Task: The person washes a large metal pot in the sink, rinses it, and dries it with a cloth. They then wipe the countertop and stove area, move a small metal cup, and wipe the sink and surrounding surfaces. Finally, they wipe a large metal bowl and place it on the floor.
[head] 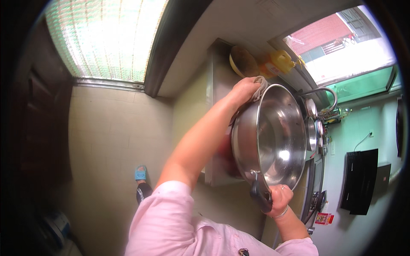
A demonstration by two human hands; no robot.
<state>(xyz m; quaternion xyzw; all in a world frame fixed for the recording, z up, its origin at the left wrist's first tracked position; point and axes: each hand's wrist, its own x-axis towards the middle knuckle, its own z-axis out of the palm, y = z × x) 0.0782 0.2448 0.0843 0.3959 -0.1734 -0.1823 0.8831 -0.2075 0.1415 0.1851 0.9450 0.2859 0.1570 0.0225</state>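
Note:
A large, shiny stainless steel pot (282, 137) is tilted on its side, its open mouth facing right. My left hand (245, 91) presses a bunched grey-brown cloth (260, 88) against the outside of the upper rim; whether it also holds a handle there is hidden. At the lower rim my right hand (280, 200), with a ring and a bracelet, grips the pot beside its black side handle (261, 195). Behind the pot a dark red object (228, 153) shows in part. Inside, the pot's wall is wet-looking, with small spots.
A metal counter (221, 72) carries a shallow bowl (244, 60) and a yellow plastic jug (282, 60). Beyond the pot are a curved faucet (333, 96) and several metal bowls (310, 134). A black range hood (358, 182) hangs on the right wall. One foot wears a blue slipper (140, 173).

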